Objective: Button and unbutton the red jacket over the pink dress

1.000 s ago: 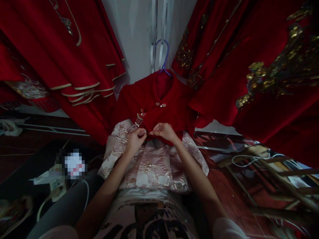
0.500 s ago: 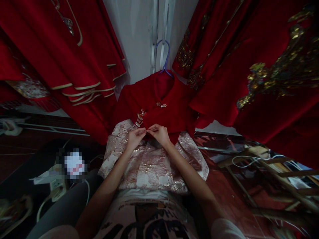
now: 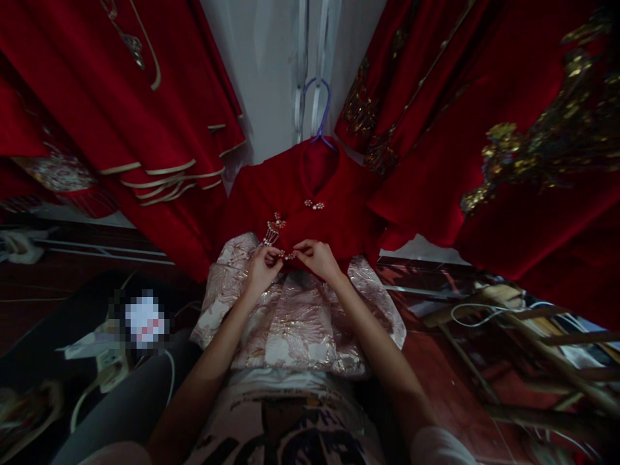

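There, low on the red collared cloth top (image 3: 339, 223), left hand (image 3: 263, 268) and right hand (image 3: 320, 258) pinch, seemingly, opposite ends of a small beaded clasp (image 3: 288, 256)!

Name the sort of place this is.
Likely a garment shop or storeroom: a red high-collared cloth top sits on a thin purple hanger, between red pale-trimmed cloth garments and red gold-decorated ones.

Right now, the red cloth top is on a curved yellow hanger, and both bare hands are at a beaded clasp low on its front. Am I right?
Almost! The head view shows the curved hanger is bluish-purple, not yellow. The red cloth top is on it, and the left hand and right hand are at the beaded clasp.
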`<state>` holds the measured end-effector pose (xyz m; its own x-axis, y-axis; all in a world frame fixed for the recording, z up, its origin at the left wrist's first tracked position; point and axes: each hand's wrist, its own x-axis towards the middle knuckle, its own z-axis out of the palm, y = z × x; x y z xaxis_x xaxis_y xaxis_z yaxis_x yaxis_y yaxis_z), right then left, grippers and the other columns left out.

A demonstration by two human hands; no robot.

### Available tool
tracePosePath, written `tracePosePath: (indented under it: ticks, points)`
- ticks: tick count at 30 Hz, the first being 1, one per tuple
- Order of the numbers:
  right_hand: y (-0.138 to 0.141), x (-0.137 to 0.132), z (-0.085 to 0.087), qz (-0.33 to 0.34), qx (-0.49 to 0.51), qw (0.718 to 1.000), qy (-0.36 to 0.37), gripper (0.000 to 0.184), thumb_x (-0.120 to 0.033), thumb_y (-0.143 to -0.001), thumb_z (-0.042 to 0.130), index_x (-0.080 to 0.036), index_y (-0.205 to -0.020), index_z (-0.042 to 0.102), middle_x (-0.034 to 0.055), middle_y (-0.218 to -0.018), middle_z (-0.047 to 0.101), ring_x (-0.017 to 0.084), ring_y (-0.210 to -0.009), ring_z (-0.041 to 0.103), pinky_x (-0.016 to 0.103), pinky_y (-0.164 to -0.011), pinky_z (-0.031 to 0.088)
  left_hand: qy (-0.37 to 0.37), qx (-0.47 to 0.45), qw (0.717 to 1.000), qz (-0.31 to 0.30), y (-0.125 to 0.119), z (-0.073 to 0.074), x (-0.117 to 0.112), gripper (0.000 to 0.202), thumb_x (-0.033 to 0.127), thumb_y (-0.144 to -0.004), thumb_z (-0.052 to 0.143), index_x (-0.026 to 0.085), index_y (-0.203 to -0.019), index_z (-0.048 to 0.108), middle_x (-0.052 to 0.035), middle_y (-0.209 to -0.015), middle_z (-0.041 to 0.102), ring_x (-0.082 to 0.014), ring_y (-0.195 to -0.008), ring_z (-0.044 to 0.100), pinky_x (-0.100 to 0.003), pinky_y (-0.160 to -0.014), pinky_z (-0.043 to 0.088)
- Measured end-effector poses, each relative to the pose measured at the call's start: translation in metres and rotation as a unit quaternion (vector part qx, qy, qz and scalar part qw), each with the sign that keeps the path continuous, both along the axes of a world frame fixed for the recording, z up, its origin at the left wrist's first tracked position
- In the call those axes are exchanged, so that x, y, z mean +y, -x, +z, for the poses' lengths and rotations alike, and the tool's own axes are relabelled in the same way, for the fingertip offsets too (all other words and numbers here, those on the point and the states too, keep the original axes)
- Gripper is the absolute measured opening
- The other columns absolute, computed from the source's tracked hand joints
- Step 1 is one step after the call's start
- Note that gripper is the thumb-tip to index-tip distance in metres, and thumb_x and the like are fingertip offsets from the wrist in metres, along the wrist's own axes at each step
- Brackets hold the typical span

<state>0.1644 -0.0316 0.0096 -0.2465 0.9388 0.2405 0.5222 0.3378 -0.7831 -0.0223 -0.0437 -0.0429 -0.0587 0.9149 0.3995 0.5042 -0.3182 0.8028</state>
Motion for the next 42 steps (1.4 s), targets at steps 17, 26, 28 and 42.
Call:
tracePosePath:
  ticks: [17, 26, 28, 42]
  points:
    - [-0.001, 0.008, -0.024, 0.039, -0.008, 0.999, 0.032, 0.016, -0.015, -0.08, 0.064, -0.015, -0.095, 0.065, 0.0045, -0.083, 0.072, 0.012, -0.076, 0.068, 0.022, -0.072, 0.053, -0.056, 0.215, 0.975, -0.002, -0.009, 0.01, -0.013, 0.01, 0.022, -0.084, 0.061, 0.02, -0.093, 0.063, -0.0053, -0.097, 0.059, -0.0206, -0.097, 0.057, -0.036, -0.091, 0.047]
    - [0.003, 0.006, -0.025, 0.037, 0.041, 0.998, 0.04, 0.012, -0.018, -0.072, 0.073, -0.016, -0.081, 0.065, 0.0033, -0.078, 0.072, 0.014, -0.073, 0.069, 0.023, -0.069, 0.053, -0.04, 0.068, 0.996, -0.05, -0.005, -0.004, -0.007, 0.011, 0.029, -0.085, 0.062, 0.019, -0.089, 0.064, -0.0033, -0.087, 0.068, -0.016, -0.08, 0.066, -0.031, -0.077, 0.055]
    - [0.004, 0.007, -0.025, 0.038, 0.051, 0.997, 0.041, 0.014, -0.022, -0.072, 0.074, -0.016, -0.08, 0.065, 0.0034, -0.077, 0.071, 0.014, -0.072, 0.068, 0.023, -0.069, 0.053, -0.036, 0.047, 0.997, -0.052, -0.006, -0.004, -0.009, 0.012, 0.03, -0.085, 0.061, 0.019, -0.088, 0.064, -0.003, -0.086, 0.069, -0.0153, -0.078, 0.066, -0.03, -0.076, 0.055]
    - [-0.054, -0.004, 0.033, 0.2, 0.101, 0.944, 0.24, 0.026, -0.031, -0.062, 0.079, -0.015, -0.076, 0.064, 0.0033, -0.08, 0.072, 0.012, -0.074, 0.067, 0.029, -0.076, 0.053, 0.107, -0.423, 0.896, -0.081, -0.015, 0.056, 0.035, 0.034, 0.039, -0.067, 0.079, 0.015, -0.09, 0.07, -0.0066, -0.099, 0.071, -0.0139, -0.084, 0.067, -0.034, -0.087, 0.055]
